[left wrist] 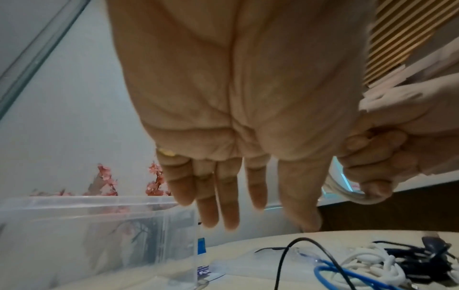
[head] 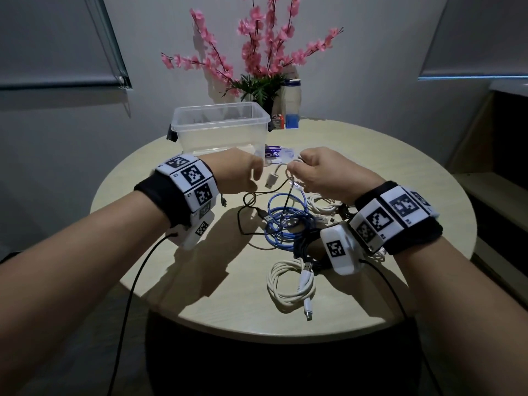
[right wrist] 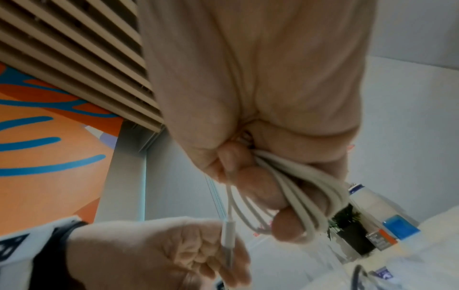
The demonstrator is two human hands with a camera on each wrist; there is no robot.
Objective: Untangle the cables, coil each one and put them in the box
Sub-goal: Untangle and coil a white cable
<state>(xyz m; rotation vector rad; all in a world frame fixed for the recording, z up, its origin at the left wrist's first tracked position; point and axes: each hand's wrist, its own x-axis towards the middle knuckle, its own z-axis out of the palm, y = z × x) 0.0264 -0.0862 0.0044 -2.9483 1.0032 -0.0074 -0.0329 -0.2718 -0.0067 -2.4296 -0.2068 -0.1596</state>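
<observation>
My right hand [head: 310, 170] [right wrist: 261, 186] is raised over the round table and grips a white cable [right wrist: 310, 186] gathered into several loops. That cable's USB plug [head: 271, 180] [right wrist: 228, 235] dangles between my hands. Just left of the plug is my left hand [head: 245, 172] [left wrist: 223, 206], with fingers straight and holding nothing. The clear plastic box [head: 220, 130] [left wrist: 74, 225] stands behind my left hand. On the table below lie a blue cable [head: 285, 224], a thin black cable [head: 251, 201], a dark cable [head: 308, 244], a loose white bunch [head: 325, 204] and a coiled white cable [head: 291, 281].
A vase of pink flowers [head: 257, 52], a bottle [head: 293, 104] and a small red box [head: 278, 121] stand at the table's far edge. A blue round disc [head: 278, 152] lies right of the box. The table's near edge [head: 200, 318] is close to me.
</observation>
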